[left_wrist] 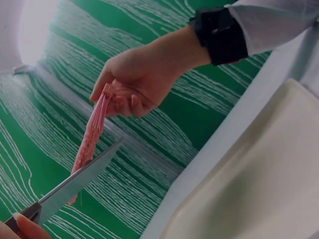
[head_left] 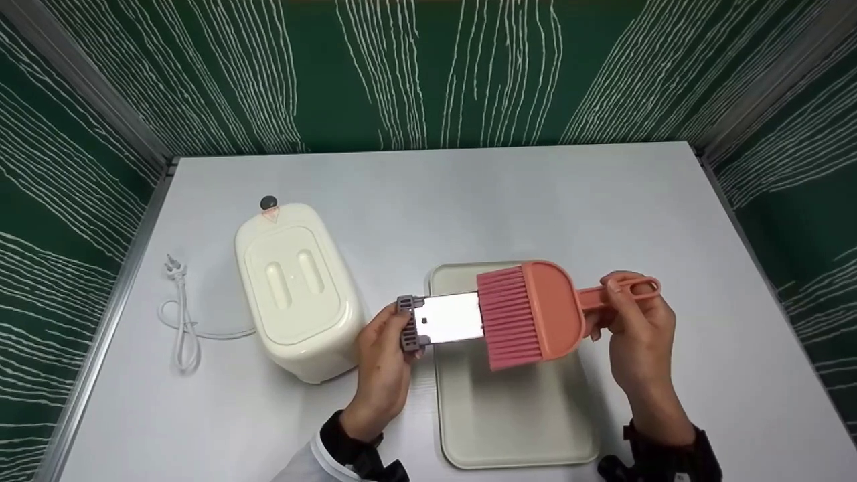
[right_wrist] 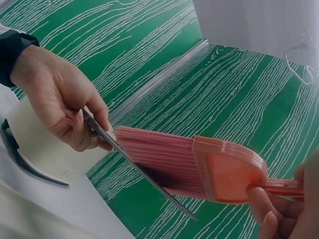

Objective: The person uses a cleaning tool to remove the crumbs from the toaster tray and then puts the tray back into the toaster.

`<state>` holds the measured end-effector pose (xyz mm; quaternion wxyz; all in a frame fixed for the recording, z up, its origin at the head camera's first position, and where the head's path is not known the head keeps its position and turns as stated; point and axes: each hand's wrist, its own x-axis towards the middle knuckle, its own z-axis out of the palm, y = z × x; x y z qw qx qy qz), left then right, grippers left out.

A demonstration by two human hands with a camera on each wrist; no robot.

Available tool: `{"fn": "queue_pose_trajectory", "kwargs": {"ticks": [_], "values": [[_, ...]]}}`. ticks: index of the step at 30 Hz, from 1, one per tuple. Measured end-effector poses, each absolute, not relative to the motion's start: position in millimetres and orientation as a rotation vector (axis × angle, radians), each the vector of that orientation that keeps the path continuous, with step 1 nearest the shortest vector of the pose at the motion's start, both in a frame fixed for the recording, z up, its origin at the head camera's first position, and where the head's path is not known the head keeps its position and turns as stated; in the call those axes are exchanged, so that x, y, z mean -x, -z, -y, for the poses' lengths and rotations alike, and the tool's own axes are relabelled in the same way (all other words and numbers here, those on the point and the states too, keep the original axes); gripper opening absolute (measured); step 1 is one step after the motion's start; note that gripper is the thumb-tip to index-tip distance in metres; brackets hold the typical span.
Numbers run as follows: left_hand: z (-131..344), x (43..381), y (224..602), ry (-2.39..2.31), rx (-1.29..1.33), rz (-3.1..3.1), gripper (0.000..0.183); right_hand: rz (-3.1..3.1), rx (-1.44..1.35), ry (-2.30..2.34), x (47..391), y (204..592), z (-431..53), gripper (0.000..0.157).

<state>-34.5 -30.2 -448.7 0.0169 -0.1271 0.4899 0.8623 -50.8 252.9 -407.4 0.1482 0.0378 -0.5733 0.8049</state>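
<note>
My left hand (head_left: pixel 383 365) pinches the grey slotted end of a flat, shiny metal plate (head_left: pixel 448 318), thumb on top. My right hand (head_left: pixel 639 338) grips the looped handle of a coral hand brush (head_left: pixel 559 311) with pink bristles. The bristles overlap the plate's free end. In the right wrist view, the bristles (right_wrist: pixel 159 154) lie along the face of the tilted plate, which shows nearly edge-on. Seen from the left wrist, the plate crosses the lower bristles (left_wrist: pixel 89 139). Both are held above a shallow cream tray (head_left: pixel 522 428).
To the left of my left hand stands a cream toaster-like appliance (head_left: pixel 294 281) with a lid and a dark knob. Its white power cord (head_left: pixel 184 321) lies looped on the white table (head_left: pixel 569 201). Green walls with white streaks surround the table.
</note>
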Motion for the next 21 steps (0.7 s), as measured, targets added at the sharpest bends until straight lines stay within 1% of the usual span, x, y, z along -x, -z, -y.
{"fn": "queue_pose_trajectory", "kwargs": {"ticks": [12,21], "values": [[31,34,449,-2.694,0.403,-1.514,0.032,1.684,-0.003,-2.211,56,404,-268,0.014],[30,34,447,-2.693,0.437,-1.539,0.029,1.564,-0.028,-2.293,61,406,-279,0.013]]}}
